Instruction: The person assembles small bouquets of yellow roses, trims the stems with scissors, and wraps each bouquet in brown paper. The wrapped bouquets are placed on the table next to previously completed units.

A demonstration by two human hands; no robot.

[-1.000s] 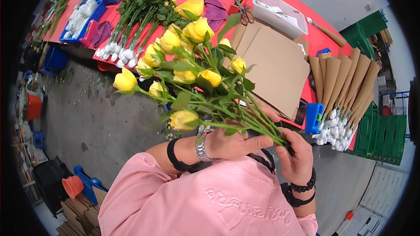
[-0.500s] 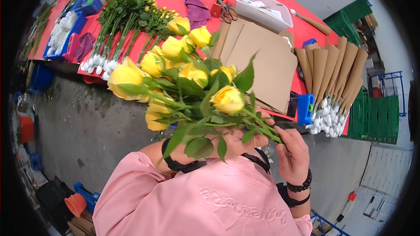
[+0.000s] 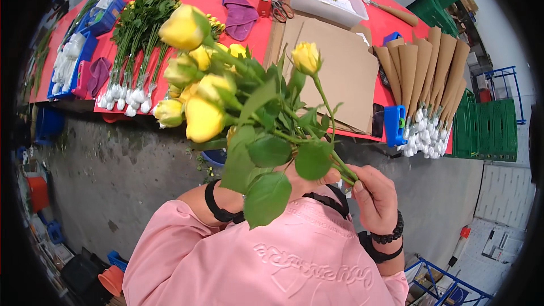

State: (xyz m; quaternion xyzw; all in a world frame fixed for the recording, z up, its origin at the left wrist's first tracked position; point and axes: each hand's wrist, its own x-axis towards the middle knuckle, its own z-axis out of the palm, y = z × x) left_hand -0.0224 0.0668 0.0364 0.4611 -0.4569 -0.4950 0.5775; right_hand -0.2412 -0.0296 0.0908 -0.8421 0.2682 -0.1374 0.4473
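A bunch of yellow roses (image 3: 205,119) with green leaves lies across in front of me, its blooms pointing left and its stems to the right. One single rose (image 3: 306,58) stands up apart from the other heads. My left hand (image 3: 299,186) is closed round the stems from below, largely hidden by leaves. At the lower stem ends, my right hand (image 3: 376,197) pinches the stems between thumb and fingers. Beyond the bunch, a stack of brown paper sheets (image 3: 339,73) lies on the red table (image 3: 258,45).
More yellow-budded bunches (image 3: 139,34) with white-wrapped ends lie at the left. Brown paper cones (image 3: 425,68) with white-wrapped ends lean right beside a blue tape dispenser (image 3: 394,126). Scissors (image 3: 277,5), a purple cloth (image 3: 241,17) and a white bin (image 3: 327,0) sit farther back.
The bunch has turned in my hands, and its leaves hang lower. One rose now sticks up separately from the others. My right hand stays at the stem ends.
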